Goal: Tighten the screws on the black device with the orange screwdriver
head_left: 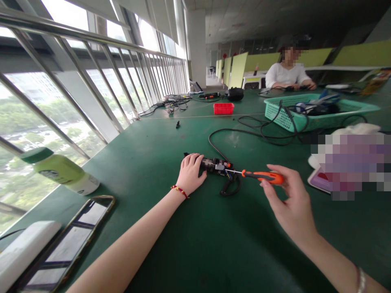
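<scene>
A small black device (214,165) with exposed coloured wires lies on the green table (171,138), a black cable (244,132) running from it. My left hand (191,173) rests on its left end, fingers curled over it and pressing it down. My right hand (288,203) pinches the orange handle of a screwdriver (259,176). The screwdriver's metal tip points left into the wired end of the device.
A phone (73,240), a white object (21,248) and a green-capped bottle (61,171) lie near left by the window railing. A red tray (223,108), a teal basket (317,112) of cables and a seated person (288,73) are at the far end.
</scene>
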`<state>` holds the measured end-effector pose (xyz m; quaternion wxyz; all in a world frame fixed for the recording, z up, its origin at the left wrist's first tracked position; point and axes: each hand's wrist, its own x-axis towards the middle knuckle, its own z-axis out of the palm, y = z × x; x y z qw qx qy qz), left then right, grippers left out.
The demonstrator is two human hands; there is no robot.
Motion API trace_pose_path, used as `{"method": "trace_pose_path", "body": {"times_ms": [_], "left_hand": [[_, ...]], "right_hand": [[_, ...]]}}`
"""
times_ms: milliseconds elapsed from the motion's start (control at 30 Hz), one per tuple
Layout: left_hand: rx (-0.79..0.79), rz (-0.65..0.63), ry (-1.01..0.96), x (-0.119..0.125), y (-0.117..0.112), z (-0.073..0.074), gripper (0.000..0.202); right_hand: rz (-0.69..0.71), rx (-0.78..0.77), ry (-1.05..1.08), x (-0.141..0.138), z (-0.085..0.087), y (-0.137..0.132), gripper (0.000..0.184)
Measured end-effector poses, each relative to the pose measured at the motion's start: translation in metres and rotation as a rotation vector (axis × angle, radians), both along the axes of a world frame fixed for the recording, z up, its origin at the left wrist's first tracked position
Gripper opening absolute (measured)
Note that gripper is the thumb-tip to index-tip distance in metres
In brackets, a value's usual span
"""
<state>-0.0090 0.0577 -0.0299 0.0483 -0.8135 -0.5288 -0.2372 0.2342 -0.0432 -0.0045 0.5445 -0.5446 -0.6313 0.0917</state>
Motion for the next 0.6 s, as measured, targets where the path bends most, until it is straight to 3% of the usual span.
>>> {"method": "trace_pose_path", "body": {"times_ms": [100, 267, 500, 600], "left_hand": [[0.002, 0.001, 0.003, -0.0001, 0.0000, -0.0002, 0.049], [0.002, -0.004, -0.007, 0.0004, -0.0006, 0.0010, 0.048], [0.003, 0.000, -0.008, 0.0004, -0.0003, 0.0000, 0.048], [0.009, -0.003, -0.007, 0.0003, -0.0002, -0.0001, 0.048]], "right_hand": [[0.018, 0.041, -0.030, -0.0009, 0.0005, -0.0013, 0.033], [0.104, -0.049, -0.090, -0.0028, 0.0060, -0.0046, 0.018], [0.023, 0.068, -0.069, -0.0036, 0.0037, -0.0023, 0.027], [0.035, -0.003, -0.058, -0.0029, 0.0052, -0.0034, 0.022]]}}
